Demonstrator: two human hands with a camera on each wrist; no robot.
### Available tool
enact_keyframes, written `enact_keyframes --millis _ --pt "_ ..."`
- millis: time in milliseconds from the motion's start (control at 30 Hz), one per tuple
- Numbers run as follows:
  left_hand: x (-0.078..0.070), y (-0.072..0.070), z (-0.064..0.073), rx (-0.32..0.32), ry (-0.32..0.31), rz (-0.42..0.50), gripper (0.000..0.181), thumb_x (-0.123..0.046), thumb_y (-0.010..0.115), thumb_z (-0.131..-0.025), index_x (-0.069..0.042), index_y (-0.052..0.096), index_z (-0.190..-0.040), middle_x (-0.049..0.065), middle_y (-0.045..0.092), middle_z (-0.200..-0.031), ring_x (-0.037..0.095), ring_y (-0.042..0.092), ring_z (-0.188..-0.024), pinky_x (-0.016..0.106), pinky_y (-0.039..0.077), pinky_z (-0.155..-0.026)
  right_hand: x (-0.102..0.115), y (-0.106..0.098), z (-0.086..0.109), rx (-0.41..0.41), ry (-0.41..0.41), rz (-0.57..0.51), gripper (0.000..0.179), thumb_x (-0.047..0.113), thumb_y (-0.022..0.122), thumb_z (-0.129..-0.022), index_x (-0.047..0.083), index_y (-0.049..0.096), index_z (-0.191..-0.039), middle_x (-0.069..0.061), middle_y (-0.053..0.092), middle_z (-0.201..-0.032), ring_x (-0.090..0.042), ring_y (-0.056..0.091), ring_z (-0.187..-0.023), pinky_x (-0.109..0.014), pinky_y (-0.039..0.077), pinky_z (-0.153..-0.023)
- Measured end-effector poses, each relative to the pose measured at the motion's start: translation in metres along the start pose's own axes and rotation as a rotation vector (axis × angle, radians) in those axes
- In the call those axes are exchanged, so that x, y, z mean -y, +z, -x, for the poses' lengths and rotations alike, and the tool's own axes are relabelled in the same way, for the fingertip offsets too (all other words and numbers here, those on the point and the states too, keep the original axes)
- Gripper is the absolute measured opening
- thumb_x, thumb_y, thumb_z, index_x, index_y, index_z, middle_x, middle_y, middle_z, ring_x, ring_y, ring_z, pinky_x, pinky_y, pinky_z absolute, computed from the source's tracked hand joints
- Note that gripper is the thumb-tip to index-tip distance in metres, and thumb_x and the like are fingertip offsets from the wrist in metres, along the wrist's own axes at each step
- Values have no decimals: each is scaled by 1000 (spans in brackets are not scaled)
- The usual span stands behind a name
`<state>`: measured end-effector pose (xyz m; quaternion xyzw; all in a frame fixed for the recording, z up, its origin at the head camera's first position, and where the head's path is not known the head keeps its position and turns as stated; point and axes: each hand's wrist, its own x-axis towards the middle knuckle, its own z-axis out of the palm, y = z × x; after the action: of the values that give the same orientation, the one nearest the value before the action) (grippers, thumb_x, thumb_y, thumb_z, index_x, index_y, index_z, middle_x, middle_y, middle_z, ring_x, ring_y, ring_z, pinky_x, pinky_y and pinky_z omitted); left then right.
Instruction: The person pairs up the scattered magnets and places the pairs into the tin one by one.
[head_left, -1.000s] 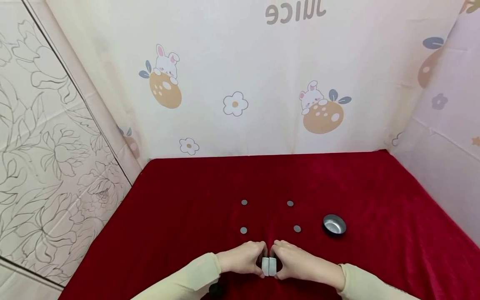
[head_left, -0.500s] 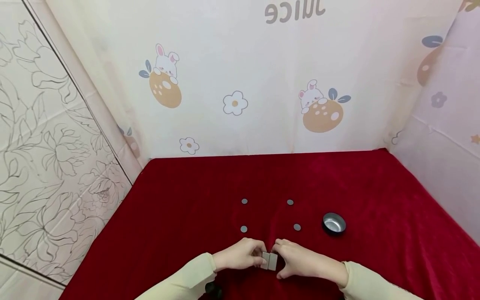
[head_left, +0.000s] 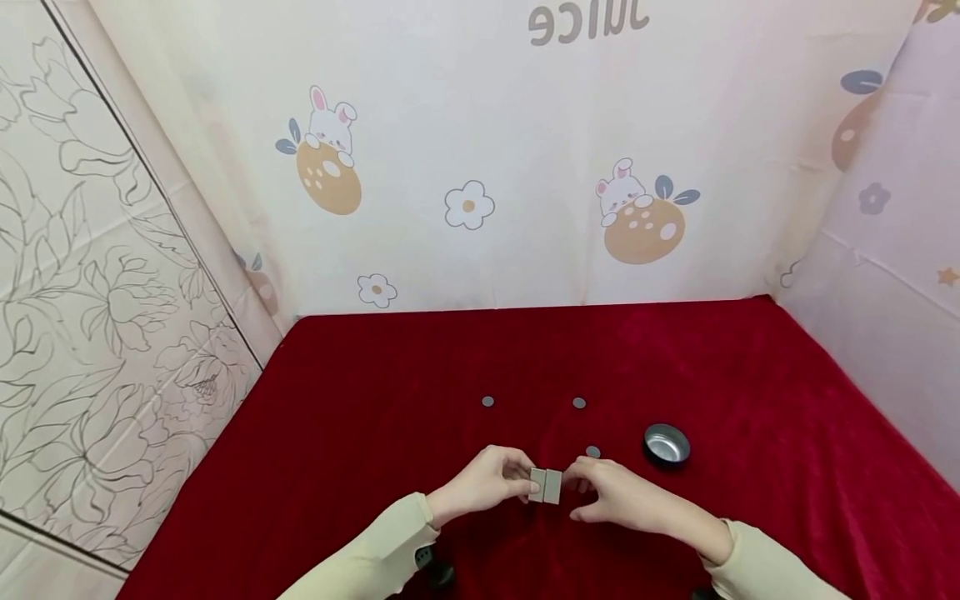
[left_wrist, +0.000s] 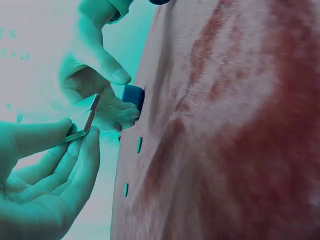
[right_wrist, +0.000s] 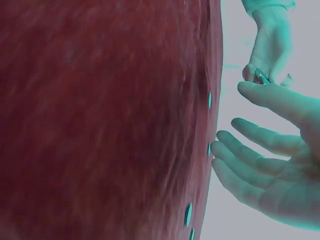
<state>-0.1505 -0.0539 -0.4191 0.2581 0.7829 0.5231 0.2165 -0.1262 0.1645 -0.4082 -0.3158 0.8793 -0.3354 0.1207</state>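
Note:
My left hand [head_left: 483,481] pinches a small silvery piece [head_left: 553,487] made of two flat rectangular plates side by side, with a seam between them. In the left wrist view the two plates [left_wrist: 77,135] stand at an angle to each other, one of them between thumb and fingers. Just right of the piece is my right hand [head_left: 626,493], its fingers loosely bent around nothing. The right wrist view shows that hand's fingers [right_wrist: 240,155] spread apart. Beyond the hands lie grey round discs, at the back left [head_left: 488,401], the back right [head_left: 580,402] and behind the right fingers [head_left: 593,451].
A round metal dish [head_left: 667,444] with a dark outside stands to the right of the discs. Red velvety cloth [head_left: 375,400] covers the table. A printed curtain [head_left: 525,125] hangs along its back edge, and a pale side panel [head_left: 97,333] rises at the left.
Both hands have moved forward over the cloth, carrying the plates. The right hand has let go and moved slightly right. My left hand now covers the near-left disc.

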Motion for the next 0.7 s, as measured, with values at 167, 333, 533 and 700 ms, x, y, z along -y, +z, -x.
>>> enact_keyframes --millis 167,333,533,700 --pt "-3 4 -10 -43 4 50 11 -6 65 -79 -1 65 -89 4 65 -77 7 59 -63 22 49 -61 -10 -9 9 -90 18 37 24 12 69 -75 5 61 -96 1 56 -89 -9 54 -76 -24 46 -65" --pt "-7 8 -20 -72 13 69 15 -7 65 -79 -2 65 -92 5 65 -80 9 60 -64 24 50 -62 -18 -21 20 -196 42 91 24 11 68 -75 4 61 -97 -1 58 -93 -15 57 -81 -27 47 -68" --pt "-13 15 -31 -109 -14 97 16 -4 66 -78 1 64 -93 8 65 -79 15 62 -64 29 50 -65 -27 -33 32 -321 73 148 25 10 69 -74 5 61 -97 -2 59 -94 -18 56 -83 -30 47 -69" --pt "-12 21 -42 -114 0 142 17 -3 65 -78 4 63 -94 9 65 -79 14 62 -64 30 51 -66 -34 -39 40 -458 55 210 27 6 73 -70 7 62 -94 0 60 -90 -16 57 -81 -29 47 -67"
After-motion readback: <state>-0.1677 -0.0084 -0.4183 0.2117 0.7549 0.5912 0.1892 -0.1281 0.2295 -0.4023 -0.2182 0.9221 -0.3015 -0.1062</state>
